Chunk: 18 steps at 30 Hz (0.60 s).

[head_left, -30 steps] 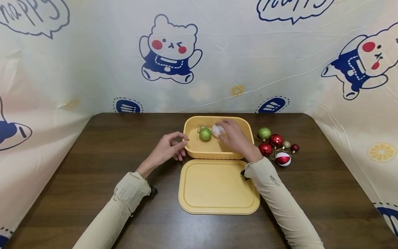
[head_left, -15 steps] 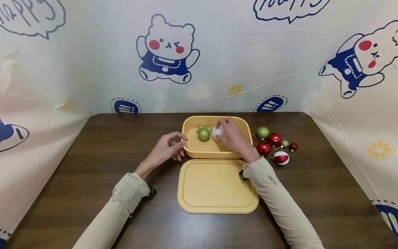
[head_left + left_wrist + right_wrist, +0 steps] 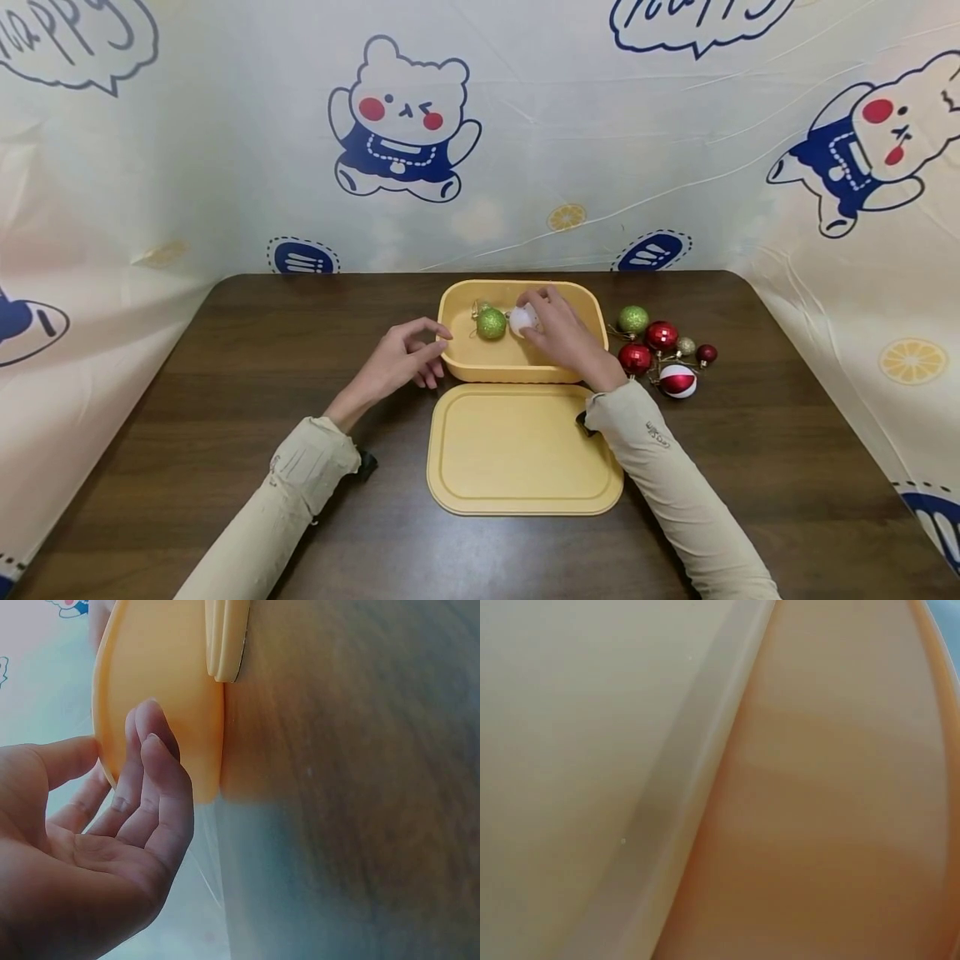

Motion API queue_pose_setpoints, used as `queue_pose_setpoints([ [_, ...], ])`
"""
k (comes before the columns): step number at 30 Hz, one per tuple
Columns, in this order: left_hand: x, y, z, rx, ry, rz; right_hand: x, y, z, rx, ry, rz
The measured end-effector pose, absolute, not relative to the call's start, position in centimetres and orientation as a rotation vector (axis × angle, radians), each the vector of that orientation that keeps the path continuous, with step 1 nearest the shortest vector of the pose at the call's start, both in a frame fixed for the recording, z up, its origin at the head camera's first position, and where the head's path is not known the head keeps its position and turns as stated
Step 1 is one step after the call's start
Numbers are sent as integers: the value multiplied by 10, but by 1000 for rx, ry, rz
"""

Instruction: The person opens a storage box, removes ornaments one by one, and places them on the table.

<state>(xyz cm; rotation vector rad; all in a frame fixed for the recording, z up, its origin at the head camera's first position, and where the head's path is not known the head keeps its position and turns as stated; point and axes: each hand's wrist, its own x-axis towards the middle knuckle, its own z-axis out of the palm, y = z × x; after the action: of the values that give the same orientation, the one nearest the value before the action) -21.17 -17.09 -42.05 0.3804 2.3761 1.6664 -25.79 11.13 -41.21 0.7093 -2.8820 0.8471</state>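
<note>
A yellow plastic box (image 3: 480, 372) stands on the table, its top uncovered. My left hand (image 3: 401, 357) is at its left side, thumb and forefinger pinching the rim; in the left wrist view the other fingers of this hand (image 3: 112, 847) curve beside the box wall (image 3: 165, 667). Inside the box my right hand (image 3: 564, 333) holds a white bauble (image 3: 521, 321) between thumb and fingers. Left of that bauble lies a glittery green bauble (image 3: 491, 323), with a smaller greenish one partly hidden behind it. The right wrist view shows lid (image 3: 570, 750) and box wall (image 3: 840, 787), no hand.
The flat yellow lid (image 3: 525, 450) lies directly in front of the box. To its right sit several baubles: a green one (image 3: 633, 320), shiny red ones (image 3: 662, 336), a red-and-white one (image 3: 678, 381) and small ones. A printed curtain (image 3: 525, 167) hangs behind the dark wooden table (image 3: 300, 333).
My right fingers have settled round the white bauble, which sits a little further left in view. The left hand keeps its place at the box rim. The whole view has shifted slightly.
</note>
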Motion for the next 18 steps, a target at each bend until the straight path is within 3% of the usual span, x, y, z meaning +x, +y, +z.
queue_pose_setpoints([
  [18, -211, -173, -421, 393, 2380, 1665, -254, 117, -406, 753, -2797, 831],
])
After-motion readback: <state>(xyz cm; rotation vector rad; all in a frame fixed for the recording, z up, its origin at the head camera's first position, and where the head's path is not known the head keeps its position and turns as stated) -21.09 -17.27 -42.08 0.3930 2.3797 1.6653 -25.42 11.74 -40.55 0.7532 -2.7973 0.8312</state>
